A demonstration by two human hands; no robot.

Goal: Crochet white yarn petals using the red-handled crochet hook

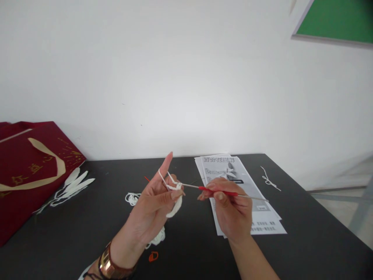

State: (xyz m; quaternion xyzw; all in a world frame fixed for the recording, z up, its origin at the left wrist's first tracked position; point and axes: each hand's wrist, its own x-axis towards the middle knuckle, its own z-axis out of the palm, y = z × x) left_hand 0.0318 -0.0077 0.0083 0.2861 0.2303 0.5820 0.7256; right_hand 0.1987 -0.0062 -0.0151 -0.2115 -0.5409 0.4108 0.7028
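Note:
My left hand [159, 202] pinches a small white crocheted piece [175, 207] between thumb and fingers, its index finger raised with white yarn [166, 179] looped around it. In my right hand [233, 208] is a crochet hook [217, 191] with a red grip, held level and pointing left. The hook's thin metal tip meets the yarn at the top edge of the white piece. Loose white yarn [159, 236] lies on the black table below my left hand, and a smaller coil [133, 199] shows behind it.
A dark red bag [23, 171] with a cream ribbon stands at the left, beside several white leaf-shaped pieces [76, 182]. Printed sheets [262, 214] lie beneath and behind my right hand. An orange stitch marker [153, 256] is near the front; a yarn scrap [269, 181] lies right.

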